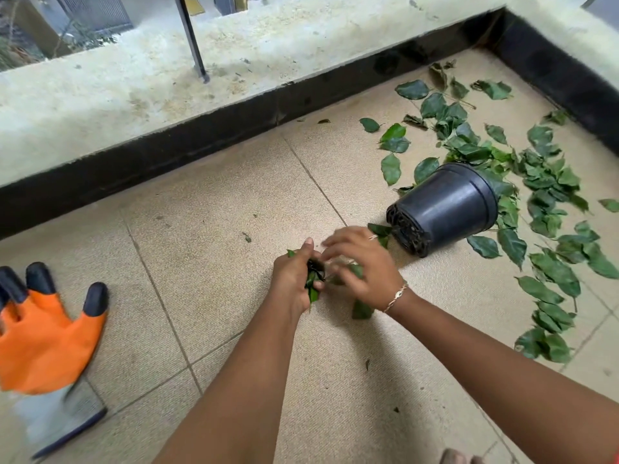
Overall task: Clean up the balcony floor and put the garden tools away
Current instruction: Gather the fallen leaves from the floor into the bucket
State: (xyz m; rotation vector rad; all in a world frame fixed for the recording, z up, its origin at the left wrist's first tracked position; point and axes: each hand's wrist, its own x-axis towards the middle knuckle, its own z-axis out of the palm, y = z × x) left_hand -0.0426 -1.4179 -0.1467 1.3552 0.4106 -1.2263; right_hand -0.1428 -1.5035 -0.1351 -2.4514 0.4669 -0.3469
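Left hand [294,279] is fisted around a bunch of leaves [313,283], basically acting as the collecting hand, while the right hand [363,266] sits just beside it, fingers spread and loose, blurry, can't tell if it's actually pinching a leaf. Past that grip a pot [445,205] lies tipped over, with the loose leaves [542,209] scattered beyond it. The glove [47,339] lies well off to the left.

Beige tiled floor [234,202] w/ black skirting [201,142], concrete ledge [167,82].
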